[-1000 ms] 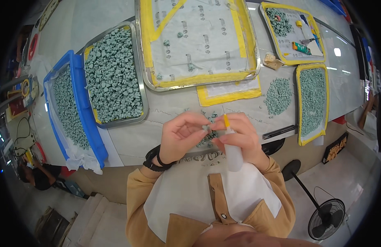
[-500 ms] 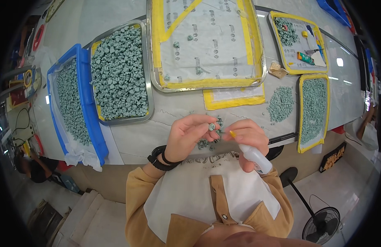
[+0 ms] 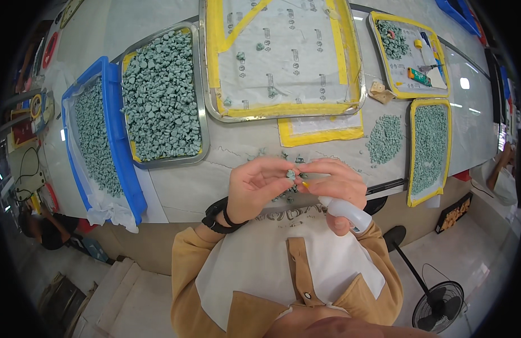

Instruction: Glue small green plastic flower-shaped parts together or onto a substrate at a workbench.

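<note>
Between the thumb and fingertips of my left hand (image 3: 250, 188) is a small pale-green piece (image 3: 291, 174), lumpy like a tiny rosette. My right hand (image 3: 342, 183) holds a white squeeze bottle (image 3: 350, 214) against its palm, tilted. A yellow tip (image 3: 305, 184) shows at its fingers, which meet the green piece beside the left fingertips. Whether the right fingertips also pinch a small piece is too fine to tell. Partly hidden under both hands, several loose green pieces (image 3: 285, 155) lie on the grey tabletop (image 3: 226, 152).
Left of my hands stand a metal tray (image 3: 205, 129) and a blue tray (image 3: 134, 191), heaped with green pieces. A large paper-lined tray (image 3: 260, 117) lies ahead. Rightward are a loose pile (image 3: 385, 141), a yellow-edged tray (image 3: 430, 152) and a tool tray (image 3: 404, 93).
My right hand has moved slightly left and its fingertips have closed in on the green piece at my left fingers. The bottle stays in my right hand.
</note>
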Demonstrator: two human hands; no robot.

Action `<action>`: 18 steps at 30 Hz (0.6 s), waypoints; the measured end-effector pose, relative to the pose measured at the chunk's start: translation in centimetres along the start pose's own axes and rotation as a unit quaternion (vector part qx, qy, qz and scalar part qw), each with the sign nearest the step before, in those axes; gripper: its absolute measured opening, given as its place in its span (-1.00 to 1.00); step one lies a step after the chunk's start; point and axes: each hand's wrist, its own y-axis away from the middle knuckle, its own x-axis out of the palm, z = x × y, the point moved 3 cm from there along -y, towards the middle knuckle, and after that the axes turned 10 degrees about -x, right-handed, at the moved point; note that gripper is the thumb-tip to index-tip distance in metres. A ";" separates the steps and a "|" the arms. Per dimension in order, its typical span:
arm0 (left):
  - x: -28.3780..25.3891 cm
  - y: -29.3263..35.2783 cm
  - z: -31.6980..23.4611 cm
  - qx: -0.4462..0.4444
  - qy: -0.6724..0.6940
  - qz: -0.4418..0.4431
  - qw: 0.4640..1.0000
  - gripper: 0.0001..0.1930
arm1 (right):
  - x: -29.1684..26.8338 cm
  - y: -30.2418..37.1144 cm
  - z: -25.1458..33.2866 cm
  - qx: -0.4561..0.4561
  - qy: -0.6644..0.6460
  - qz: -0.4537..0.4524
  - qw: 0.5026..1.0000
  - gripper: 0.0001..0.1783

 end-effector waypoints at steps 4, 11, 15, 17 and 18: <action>0.2 0.1 -0.2 0.003 -0.006 0.004 1.000 -0.73 | -0.1 -0.2 0.2 -0.002 0.001 0.004 1.000 -0.35; 0.2 0.1 -0.3 0.001 -0.005 -0.004 1.000 -0.68 | 0.0 -0.4 0.3 0.004 0.006 0.003 1.000 -0.38; 0.2 0.1 -0.3 0.005 -0.012 -0.003 1.000 -0.67 | -0.2 -0.3 0.1 -0.015 0.001 0.011 1.000 -0.52; 0.1 0.1 -0.2 0.007 -0.011 -0.005 1.000 -0.67 | -0.2 -0.3 0.1 -0.014 0.006 0.014 1.000 -0.53; 0.2 0.1 -0.2 0.007 -0.011 -0.005 1.000 -0.67 | -0.2 -0.3 0.1 -0.012 0.011 0.016 1.000 -0.53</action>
